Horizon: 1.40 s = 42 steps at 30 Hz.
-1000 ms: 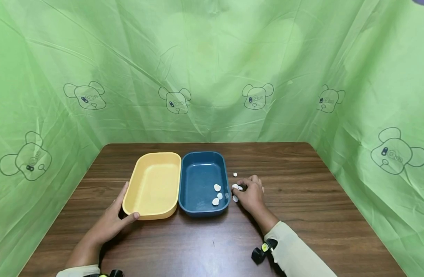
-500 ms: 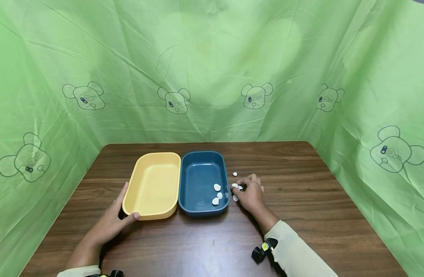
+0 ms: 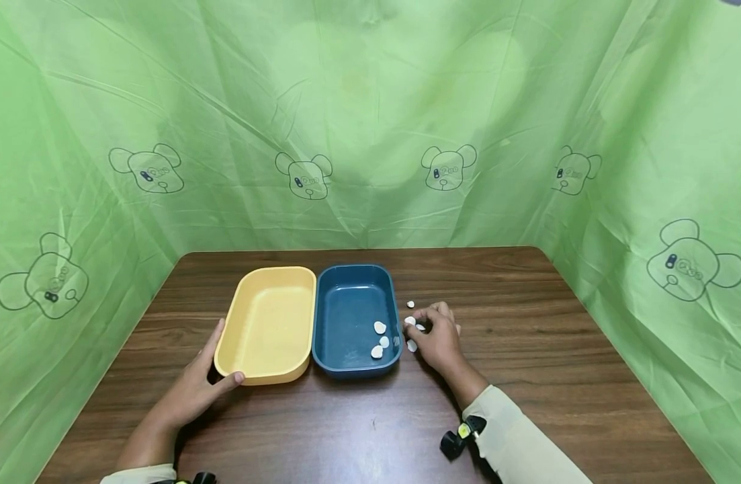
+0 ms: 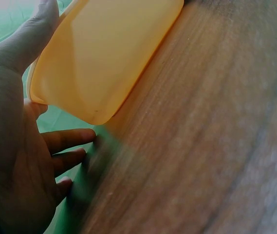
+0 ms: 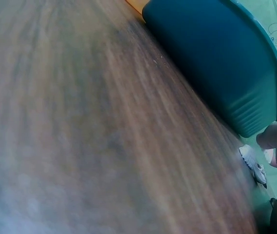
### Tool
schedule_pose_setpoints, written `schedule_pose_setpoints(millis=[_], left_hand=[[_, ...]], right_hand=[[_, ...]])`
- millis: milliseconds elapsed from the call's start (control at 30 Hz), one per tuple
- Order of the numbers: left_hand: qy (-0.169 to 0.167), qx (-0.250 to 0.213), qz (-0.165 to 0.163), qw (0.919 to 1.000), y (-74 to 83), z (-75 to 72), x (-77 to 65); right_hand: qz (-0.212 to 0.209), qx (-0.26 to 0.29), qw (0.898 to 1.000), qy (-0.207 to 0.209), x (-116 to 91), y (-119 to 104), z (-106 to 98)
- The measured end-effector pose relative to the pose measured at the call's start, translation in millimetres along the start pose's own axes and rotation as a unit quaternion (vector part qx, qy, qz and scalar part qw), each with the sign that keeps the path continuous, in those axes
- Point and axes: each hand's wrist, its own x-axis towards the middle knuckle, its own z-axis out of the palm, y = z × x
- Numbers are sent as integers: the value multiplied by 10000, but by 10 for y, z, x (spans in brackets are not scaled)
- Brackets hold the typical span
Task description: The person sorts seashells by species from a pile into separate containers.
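In the head view, my left hand (image 3: 191, 386) holds the near left corner of a yellow tray (image 3: 222, 339), thumb at the front rim and fingers along the left side. The left wrist view shows the other fingers (image 4: 67, 140) extended clear of that tray. A blue tray (image 3: 353, 374) stands against its right side, with several white seashells (image 3: 379, 328) inside. Just right of the blue tray, my right hand (image 3: 439, 341) pinches a small white seashell (image 3: 410, 321) between thumb and fingers. Beside the thumb lie more loose shells (image 5: 248, 155), ridged and partly hidden.
One small shell (image 3: 410, 304) lies apart, beyond the right hand. The trays stand on a dark wooden table (image 3: 527, 323). Green curtains (image 3: 370, 121) with printed bear faces hang behind and at both sides. Each wrist wears a camera (image 3: 457, 440).
The right fingers have shifted the pinched shell slightly away from me among the loose shells. The left hand and both trays have stayed in place.
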Motion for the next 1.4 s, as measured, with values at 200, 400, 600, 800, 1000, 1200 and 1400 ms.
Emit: schedule_pose_setpoints(millis=[200, 400, 600, 800, 1000, 1200, 1400], left_hand=[[-39, -50, -67, 10000, 11, -2, 10], [-10, -35, 4, 10000, 1, 10, 12], [-49, -30, -37, 10000, -15, 9, 9], [-60, -63, -132, 9999, -15, -10, -6], [-58, -62, -173, 9998, -8, -19, -8], [-53, -40, -251, 9997, 4, -19, -6], [-49, -80, -256, 9996, 11, -16, -10]], right_hand=[[144, 556, 9983, 114, -4, -17, -4], [360, 1128, 9926, 282, -2, -69, -47], [451, 1599, 9856, 311, -4, -108, -87], [292, 1731, 9832, 509, -11, -208, -130], [189, 1783, 9824, 523, -19, -329, -141], [-140, 1808, 9820, 536, -31, -446, -135], [-306, 1915, 9804, 339, -59, -579, -124]])
